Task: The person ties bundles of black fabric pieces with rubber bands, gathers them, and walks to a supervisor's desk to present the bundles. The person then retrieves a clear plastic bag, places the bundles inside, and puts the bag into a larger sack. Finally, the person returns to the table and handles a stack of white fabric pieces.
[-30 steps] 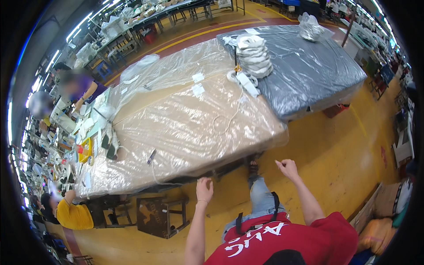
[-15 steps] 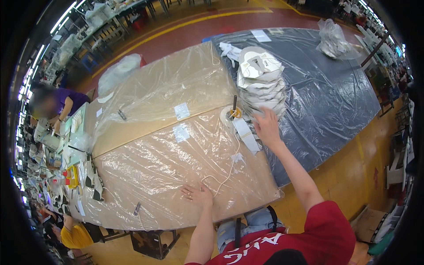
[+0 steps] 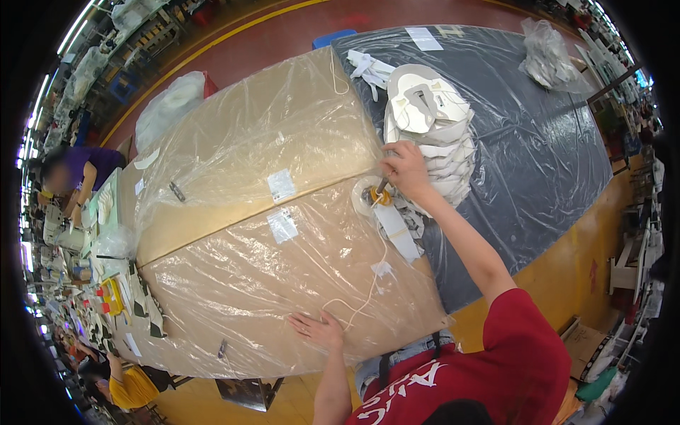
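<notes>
My left hand (image 3: pixel 317 330) lies flat, fingers spread, on the plastic-covered tan table (image 3: pixel 234 276). A thin white cord (image 3: pixel 368 290) runs beside it up to a round stand wound with orange-yellow material (image 3: pixel 374 195). From that stand a dark rod (image 3: pixel 383 185) leans toward my right hand (image 3: pixel 406 170), whose curled fingers close around its top end. Just right of that hand rises a pile of white and grey cut pieces (image 3: pixel 448 159), shaped like shoe parts. A white strip bundle (image 3: pixel 398 232) with a yellow band lies below the stand.
White gloves (image 3: pixel 370 71) lie beyond the pile on the dark plastic-covered table (image 3: pixel 524 163). A bagged bundle (image 3: pixel 551 64) is at its far right. Small metal snips (image 3: pixel 222 348) rest on the tan table. A co-worker in purple (image 3: pixel 88 173) sits at the left.
My right hand has moved left and away from me, from beside the pile onto the rod, which now leans. The view has shifted slightly. My left hand stays flat on the table.
</notes>
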Tool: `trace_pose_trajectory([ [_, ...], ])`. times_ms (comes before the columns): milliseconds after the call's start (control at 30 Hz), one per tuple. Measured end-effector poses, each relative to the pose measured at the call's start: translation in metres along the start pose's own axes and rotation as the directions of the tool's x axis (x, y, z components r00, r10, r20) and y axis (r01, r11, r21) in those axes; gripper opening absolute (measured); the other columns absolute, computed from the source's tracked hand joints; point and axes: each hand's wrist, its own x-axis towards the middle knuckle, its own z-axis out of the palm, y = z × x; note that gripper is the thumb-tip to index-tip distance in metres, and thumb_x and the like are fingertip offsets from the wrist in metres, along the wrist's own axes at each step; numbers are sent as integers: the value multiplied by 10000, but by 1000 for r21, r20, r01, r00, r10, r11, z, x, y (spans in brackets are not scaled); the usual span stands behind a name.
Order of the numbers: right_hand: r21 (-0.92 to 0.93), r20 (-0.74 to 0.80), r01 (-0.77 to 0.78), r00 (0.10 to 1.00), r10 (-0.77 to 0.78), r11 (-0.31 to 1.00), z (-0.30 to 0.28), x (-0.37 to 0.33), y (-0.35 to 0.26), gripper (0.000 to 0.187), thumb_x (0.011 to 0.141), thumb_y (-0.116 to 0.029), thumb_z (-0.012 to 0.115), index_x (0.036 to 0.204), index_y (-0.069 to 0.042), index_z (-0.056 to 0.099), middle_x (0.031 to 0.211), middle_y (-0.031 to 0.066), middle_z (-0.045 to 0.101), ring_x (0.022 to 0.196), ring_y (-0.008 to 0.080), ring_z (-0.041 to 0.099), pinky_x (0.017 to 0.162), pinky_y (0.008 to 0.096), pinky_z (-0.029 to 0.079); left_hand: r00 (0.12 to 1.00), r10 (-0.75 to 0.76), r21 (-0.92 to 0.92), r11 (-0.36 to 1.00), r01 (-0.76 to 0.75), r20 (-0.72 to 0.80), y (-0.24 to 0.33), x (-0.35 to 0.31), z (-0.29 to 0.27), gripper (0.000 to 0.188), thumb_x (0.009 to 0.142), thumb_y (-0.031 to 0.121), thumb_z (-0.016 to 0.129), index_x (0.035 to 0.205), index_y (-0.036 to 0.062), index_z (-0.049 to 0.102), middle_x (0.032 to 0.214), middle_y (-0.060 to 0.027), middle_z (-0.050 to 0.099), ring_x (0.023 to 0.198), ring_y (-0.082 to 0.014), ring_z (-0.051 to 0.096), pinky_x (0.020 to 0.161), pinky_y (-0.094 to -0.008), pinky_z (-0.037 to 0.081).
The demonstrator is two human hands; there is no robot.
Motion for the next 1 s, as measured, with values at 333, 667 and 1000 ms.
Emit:
trace_pose_trajectory([
  [333,408,-309,-372,803,510,834,-88,-31,41,124,878,-125,637,953,-43,692,967,83,645,999,195,580,865,315,438,1000,12,33,999,-11,-21,1,-1,-3,740,940,447,408,1458,-49,228,1538,-243,177,1443,-331,148,1160,-465,114],
  [667,-100,-78,-6,997,-2,995,-88,29,36,266,779,-244,722,1034,-177,691,1193,153,555,1126,306,495,930,420,419,999,-5,22,1000,6,-54,3,-1,2,735,938,433,420,1464,-41,222,1548,-222,173,1451,-309,141,1166,-453,104],
  [1000,-398,490,281,870,-57,873,-5,46,12,147,756,-146,612,847,-89,712,1135,86,595,1107,221,509,870,363,414,1000,-27,26,999,27,3,-1,-2,1,757,926,431,434,1457,-64,216,1534,-254,171,1442,-347,143,1160,-485,106],
])
